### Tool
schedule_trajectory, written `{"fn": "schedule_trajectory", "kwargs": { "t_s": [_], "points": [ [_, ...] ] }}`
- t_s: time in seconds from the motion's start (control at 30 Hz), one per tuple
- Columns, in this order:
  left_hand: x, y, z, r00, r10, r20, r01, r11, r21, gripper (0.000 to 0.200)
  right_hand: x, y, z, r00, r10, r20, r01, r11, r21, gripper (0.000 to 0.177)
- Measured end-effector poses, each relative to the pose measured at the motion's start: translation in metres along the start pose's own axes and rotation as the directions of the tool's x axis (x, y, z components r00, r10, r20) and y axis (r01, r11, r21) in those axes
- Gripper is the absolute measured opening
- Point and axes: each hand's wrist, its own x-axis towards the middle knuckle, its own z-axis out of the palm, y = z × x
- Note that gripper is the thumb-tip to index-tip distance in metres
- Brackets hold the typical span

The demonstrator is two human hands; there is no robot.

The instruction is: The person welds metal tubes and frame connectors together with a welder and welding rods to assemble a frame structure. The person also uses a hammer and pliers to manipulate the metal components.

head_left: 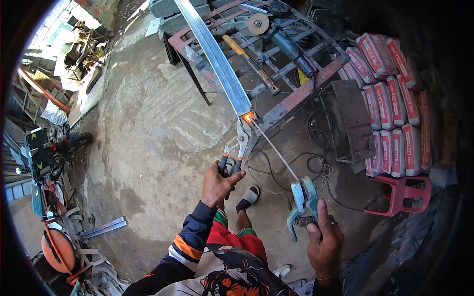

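My left hand [219, 184] is closed around the handles of a pair of pliers [242, 138] with dark and orange grips. The pliers' jaws are at the near end of a long silvery metal tube [217, 59], where the metal glows orange. In my right hand [326, 241] is a worn blue-green welding electrode holder [305, 200]. It clamps a thin welding rod [276, 150], whose far tip meets the glowing tube end. The tube lies across a rusty metal frame table [296, 101]. How the jaws grip there is too small to tell.
On the frame lie an angle grinder [289, 49] and a hammer [252, 64] with a yellow-orange part. Cables [316, 163] coil on the floor below. Stacked red-and-white bags [390, 103] and a pink plastic chair [402, 195] stand right. A motorcycle [54, 148] is left.
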Motion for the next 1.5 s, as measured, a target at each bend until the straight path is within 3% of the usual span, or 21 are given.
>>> {"fn": "schedule_trajectory", "kwargs": {
  "t_s": [0.37,0.47,0.53,0.6,0.73,0.87,0.93,0.97,1.0,1.1,1.17,1.27,1.5],
  "points": [
    [0.000,0.000,0.001,1.000,0.002,0.001,-0.001,0.999,-0.037,0.045,-0.008,0.008,0.000,0.991,0.066,0.119,-0.062,0.997,-0.038,0.053],
    [0.000,-0.003,0.002,1.000,-0.017,0.002,0.017,0.998,-0.065,0.042,-0.011,0.011,0.004,1.000,-0.018,-0.005,0.018,0.999,-0.050,0.058],
    [0.001,-0.008,0.004,1.000,-0.002,-0.007,0.001,0.997,-0.083,0.039,-0.013,0.006,-0.001,0.991,0.117,0.069,-0.114,0.993,-0.041,0.056],
    [0.000,-0.007,0.005,0.999,-0.013,0.029,0.019,0.979,-0.201,0.040,-0.012,0.009,0.000,0.996,0.069,0.064,-0.067,0.997,-0.024,0.053],
    [-0.003,0.004,0.002,0.999,0.020,-0.041,-0.022,0.999,-0.047,0.043,-0.009,0.013,0.005,0.999,0.020,0.025,-0.019,0.999,-0.042,0.055],
    [0.003,-0.008,0.004,0.999,-0.032,0.002,0.032,0.994,-0.105,0.044,-0.009,0.016,0.006,1.000,-0.010,0.000,0.010,0.999,-0.033,0.055],
    [0.003,-0.007,0.006,0.992,0.123,0.039,-0.108,0.955,-0.277,0.045,-0.015,0.015,0.000,0.990,0.112,0.087,-0.115,0.993,0.035,0.055],
    [0.000,0.006,0.001,1.000,-0.028,0.005,0.028,1.000,0.000,0.046,-0.017,0.018,0.004,0.998,0.058,0.030,-0.059,0.997,0.040,0.055],
    [0.000,0.005,0.001,1.000,-0.014,-0.002,0.014,1.000,0.021,0.046,-0.019,0.021,0.007,1.000,0.004,-0.028,-0.002,0.999,0.042,0.054],
    [0.001,0.002,0.001,1.000,0.002,0.003,-0.002,1.000,-0.020,0.046,-0.031,0.028,0.010,0.997,-0.040,-0.066,0.042,0.999,0.025,0.054],
    [0.000,0.006,0.002,0.997,-0.078,0.008,0.078,0.991,-0.108,0.053,-0.035,0.032,0.016,0.989,-0.055,-0.135,0.062,0.997,0.048,0.053],
    [0.000,0.006,0.001,0.997,-0.073,0.020,0.075,0.994,-0.079,0.052,-0.040,0.039,0.031,0.983,-0.038,-0.178,0.055,0.994,0.093,0.052],
    [0.003,-0.004,0.004,0.997,-0.073,0.034,0.077,0.986,-0.148,0.049,-0.045,0.052,0.053,0.978,-0.083,-0.191,0.089,0.996,0.026,0.051]
  ]
}}
